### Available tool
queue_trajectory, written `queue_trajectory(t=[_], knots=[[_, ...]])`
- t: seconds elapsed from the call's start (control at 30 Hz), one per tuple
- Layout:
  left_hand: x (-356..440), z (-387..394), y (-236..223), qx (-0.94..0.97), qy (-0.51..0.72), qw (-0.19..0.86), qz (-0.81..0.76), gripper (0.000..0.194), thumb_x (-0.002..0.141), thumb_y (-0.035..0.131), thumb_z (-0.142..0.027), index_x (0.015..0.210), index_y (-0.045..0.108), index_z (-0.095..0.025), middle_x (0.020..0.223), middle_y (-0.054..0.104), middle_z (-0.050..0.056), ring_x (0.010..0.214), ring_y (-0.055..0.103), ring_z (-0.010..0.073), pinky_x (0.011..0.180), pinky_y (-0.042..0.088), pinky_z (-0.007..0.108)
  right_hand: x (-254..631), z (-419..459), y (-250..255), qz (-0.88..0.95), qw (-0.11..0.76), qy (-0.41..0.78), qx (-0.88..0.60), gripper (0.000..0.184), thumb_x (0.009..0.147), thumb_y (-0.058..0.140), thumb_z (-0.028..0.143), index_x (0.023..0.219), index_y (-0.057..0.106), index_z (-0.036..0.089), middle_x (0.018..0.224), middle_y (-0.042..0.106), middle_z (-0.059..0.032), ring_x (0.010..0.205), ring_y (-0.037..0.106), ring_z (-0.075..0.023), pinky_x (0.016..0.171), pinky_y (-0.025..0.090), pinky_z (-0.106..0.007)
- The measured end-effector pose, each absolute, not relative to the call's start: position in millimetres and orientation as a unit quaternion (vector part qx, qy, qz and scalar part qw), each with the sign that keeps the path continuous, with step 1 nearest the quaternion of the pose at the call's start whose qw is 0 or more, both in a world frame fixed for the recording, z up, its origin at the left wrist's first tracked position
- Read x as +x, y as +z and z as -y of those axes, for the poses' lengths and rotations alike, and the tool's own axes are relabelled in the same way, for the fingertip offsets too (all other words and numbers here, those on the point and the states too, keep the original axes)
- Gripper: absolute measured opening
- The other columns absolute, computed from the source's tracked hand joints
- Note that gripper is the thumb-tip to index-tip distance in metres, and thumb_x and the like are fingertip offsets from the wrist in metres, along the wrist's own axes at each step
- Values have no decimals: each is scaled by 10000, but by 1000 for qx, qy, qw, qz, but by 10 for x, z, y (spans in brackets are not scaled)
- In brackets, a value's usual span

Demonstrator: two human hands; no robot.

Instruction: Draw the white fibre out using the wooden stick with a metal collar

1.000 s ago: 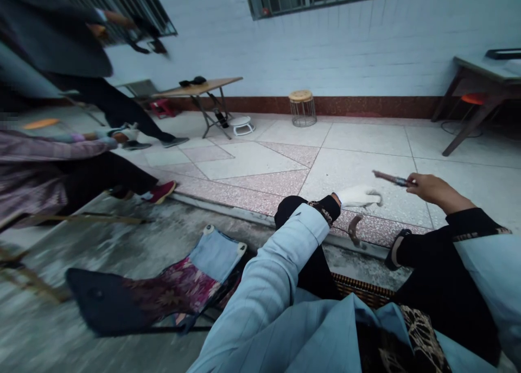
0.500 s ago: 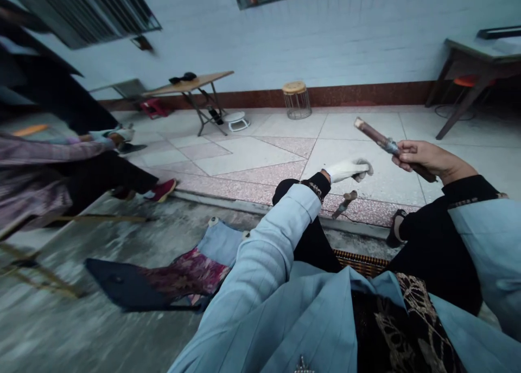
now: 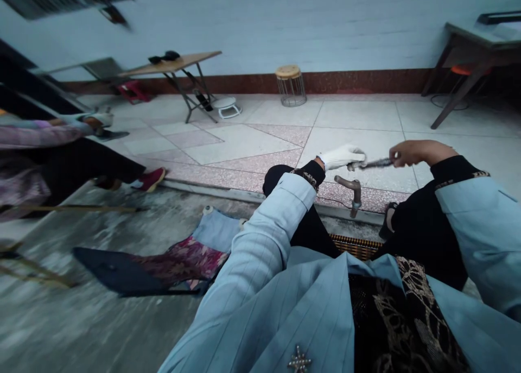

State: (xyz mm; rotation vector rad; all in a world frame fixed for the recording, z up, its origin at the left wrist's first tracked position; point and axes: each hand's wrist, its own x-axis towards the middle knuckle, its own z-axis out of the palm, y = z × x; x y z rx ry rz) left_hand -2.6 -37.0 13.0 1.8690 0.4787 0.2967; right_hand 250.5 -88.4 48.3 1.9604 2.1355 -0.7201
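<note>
A short brown stick (image 3: 378, 163) with a silvery-grey wrap around its middle lies almost level in front of me, slightly blurred. My right hand (image 3: 409, 153), bare, is closed around its right end. My left hand (image 3: 344, 157), in a white glove, has its fingers pinched at the stick's left end. Just below the hands, a second brown piece (image 3: 352, 191), bent and with a grey band near its lower end, stands out over the step between my knees. What holds it up is hidden.
A person in a plaid sleeve (image 3: 44, 139) sits at the left. A blue and maroon cloth item (image 3: 171, 261) lies on the concrete beside me. A folding table (image 3: 179, 63), a round stool (image 3: 288, 74) and a desk (image 3: 468, 52) stand near the wall. A raised step edge (image 3: 220, 191) crosses ahead.
My right hand has lowered the stick from a raised slant to nearly level, bringing its end to my left hand's fingers. The bent piece between my knees now points differently. The view has shifted slightly.
</note>
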Motion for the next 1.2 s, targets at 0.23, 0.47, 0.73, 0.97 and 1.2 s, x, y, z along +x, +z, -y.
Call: queue_trajectory(t=[0.23, 0.47, 0.73, 0.97, 1.2], knots=[[-45, 421, 32, 770, 138, 599, -171, 232, 864, 638, -352, 889, 669, -124, 734, 629, 36, 636, 573, 109, 665, 500, 286, 2506, 1244, 722, -722, -51, -525, 449, 361, 718, 782, 429, 1002, 666, 237, 781, 639, -9, 587, 505, -119, 531, 421, -250], [40, 478, 2, 755, 150, 615, -171, 285, 941, 513, -413, 962, 623, -150, 780, 597, 25, 713, 586, 109, 659, 477, 252, 2348, 1175, 726, -665, -343, -511, 423, 261, 770, 770, 303, 979, 640, 215, 770, 655, -13, 540, 491, -91, 472, 410, -233], [104, 386, -75, 823, 151, 505, -211, 211, 917, 477, -311, 933, 601, -140, 894, 639, 45, 806, 584, 126, 809, 473, 302, 2320, 1115, 707, -615, -480, -488, 392, 313, 752, 790, 305, 978, 603, 195, 759, 645, -17, 553, 515, -92, 437, 434, -219], [133, 330, -160, 888, 127, 388, -213, 277, 856, 516, -365, 984, 597, -133, 979, 638, 68, 936, 581, 191, 898, 425, 353, 2231, 1178, 800, -622, -477, -443, 434, 296, 786, 739, 350, 981, 551, 230, 781, 628, -18, 572, 518, -116, 486, 456, -266], [106, 452, -185, 824, 123, 500, -239, 245, 827, 510, -274, 1033, 584, -165, 909, 618, 40, 813, 588, 158, 791, 468, 317, 2248, 1149, 832, -609, -533, -405, 425, 290, 786, 719, 383, 975, 541, 254, 806, 615, -9, 602, 520, -129, 512, 449, -279]])
